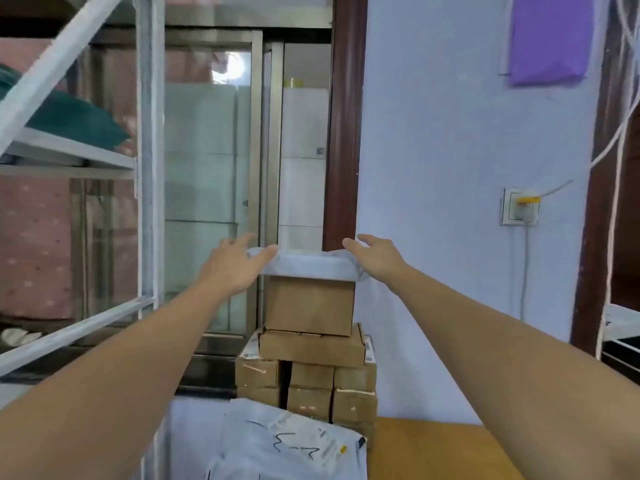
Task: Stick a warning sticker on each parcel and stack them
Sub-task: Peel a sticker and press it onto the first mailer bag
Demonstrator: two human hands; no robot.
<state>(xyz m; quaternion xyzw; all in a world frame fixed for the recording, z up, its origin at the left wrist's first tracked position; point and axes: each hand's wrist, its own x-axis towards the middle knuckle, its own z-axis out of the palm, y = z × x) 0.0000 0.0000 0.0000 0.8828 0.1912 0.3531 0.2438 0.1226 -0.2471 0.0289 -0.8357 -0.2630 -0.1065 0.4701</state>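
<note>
Atop the cardboard stack (311,341), my left hand (231,268) and right hand (375,255), fingers spread, steady a grey mailer (310,266); below the stack, another mailer (294,445) remains unstacked, I judge

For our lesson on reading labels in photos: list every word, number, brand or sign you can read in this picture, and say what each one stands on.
No text here can be read.
Grey plastic mailer bag lying in the foreground: printed label and black handwritten strokes, too blurred to read.
White panel behind the glass door: small square code sticker, not readable.
Lower brown cardboard boxes: white label edges, too small to read.
</note>
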